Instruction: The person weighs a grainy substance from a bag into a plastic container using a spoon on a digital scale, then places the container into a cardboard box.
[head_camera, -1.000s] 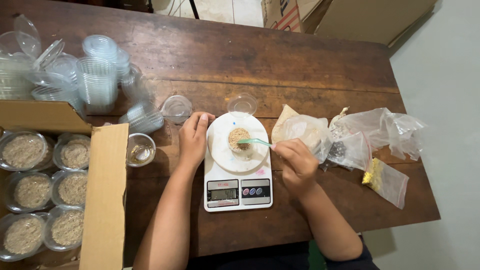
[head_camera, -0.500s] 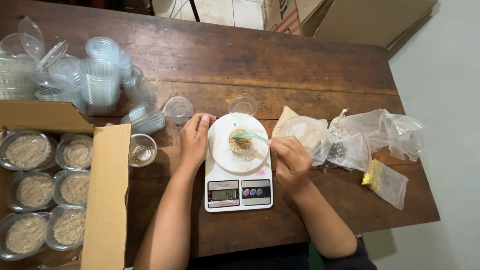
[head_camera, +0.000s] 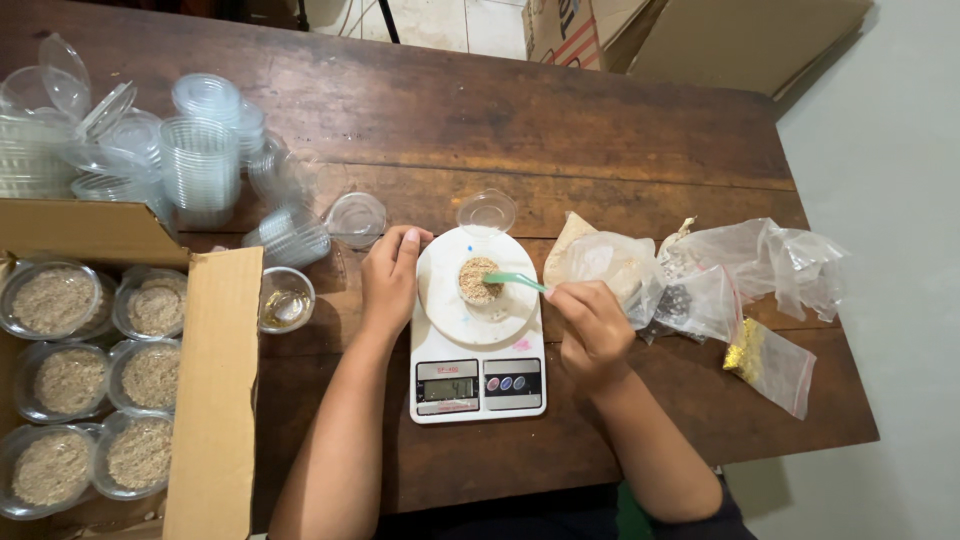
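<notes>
Pinching a green spoon (head_camera: 515, 281), the right hand (head_camera: 590, 325) has drawn its tip back to the rim of the grain-filled cup (head_camera: 479, 280) on the white scale (head_camera: 477, 345); the left hand (head_camera: 390, 275) still rests against the scale's left edge, fingers loosely curled, holding nothing.

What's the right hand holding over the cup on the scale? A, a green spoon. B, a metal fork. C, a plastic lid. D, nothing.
A: the right hand pinches a green spoon whose tip reaches the grain-filled cup on the scale.
</notes>
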